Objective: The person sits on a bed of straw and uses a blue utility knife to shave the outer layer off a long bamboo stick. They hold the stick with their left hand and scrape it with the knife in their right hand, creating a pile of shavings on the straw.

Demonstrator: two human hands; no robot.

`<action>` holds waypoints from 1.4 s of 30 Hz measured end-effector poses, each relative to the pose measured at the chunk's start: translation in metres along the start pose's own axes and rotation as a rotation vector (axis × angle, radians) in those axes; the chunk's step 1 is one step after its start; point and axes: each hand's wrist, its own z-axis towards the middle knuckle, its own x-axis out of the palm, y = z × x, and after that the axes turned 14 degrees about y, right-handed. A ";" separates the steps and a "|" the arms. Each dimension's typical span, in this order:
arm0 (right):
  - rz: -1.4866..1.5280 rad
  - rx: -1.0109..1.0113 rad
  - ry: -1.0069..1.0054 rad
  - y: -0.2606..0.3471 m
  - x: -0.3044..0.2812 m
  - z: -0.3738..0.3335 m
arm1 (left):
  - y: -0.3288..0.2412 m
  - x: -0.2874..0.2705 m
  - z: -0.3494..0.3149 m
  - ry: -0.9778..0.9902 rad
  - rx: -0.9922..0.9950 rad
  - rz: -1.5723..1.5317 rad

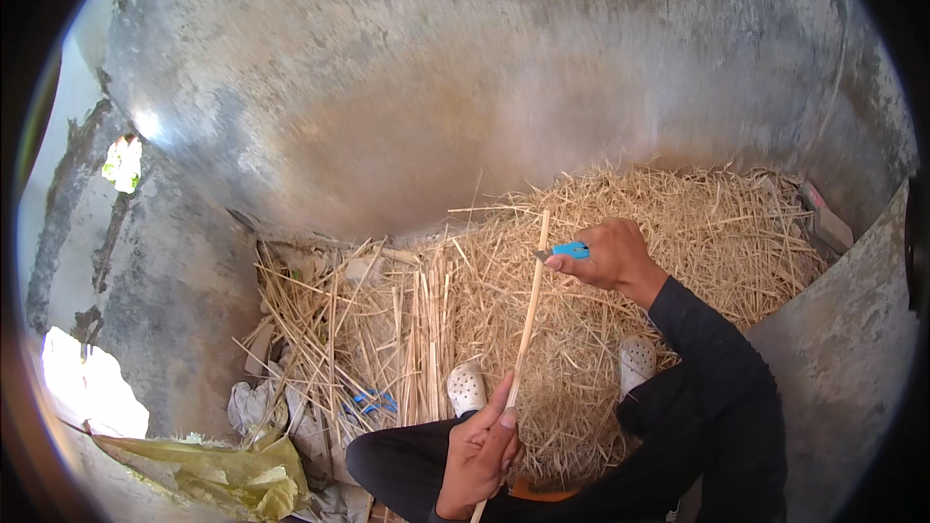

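My left hand (482, 447) is closed around the lower part of a long, pale split stick (530, 315), which looks like bamboo. The stick slants up and away from me, its far end free. Farther out, my right hand (610, 254) grips a utility knife (570, 250) with a blue handle. Its blade points left and lies against or just over the stick near the far end; I cannot tell if it touches. Shavings (572, 378) lie thick beneath both hands.
Long strips (426, 320) lie in a bundle left of the shavings. A blue item (373, 402) and a yellowish plastic sheet (213, 475) are at lower left. White perforated clogs (467, 388) flank the pile. A concrete wall (436, 87) rises behind; a block (828, 223) stands at right.
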 end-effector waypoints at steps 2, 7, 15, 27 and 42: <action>0.025 0.149 -0.067 -0.029 0.008 0.013 | -0.010 0.009 -0.002 -0.013 -0.109 0.113; 0.250 0.406 -0.139 -0.083 -0.019 0.015 | -0.009 0.016 -0.003 0.021 -0.165 0.149; 0.063 -0.056 0.164 0.059 -0.013 -0.041 | -0.008 0.004 0.020 -0.018 0.033 0.038; 0.057 -0.012 0.193 0.046 -0.007 -0.024 | -0.014 0.003 0.020 -0.118 -0.001 0.403; 0.074 -0.096 0.139 0.056 0.004 -0.037 | -0.013 0.007 0.014 -0.069 0.023 0.322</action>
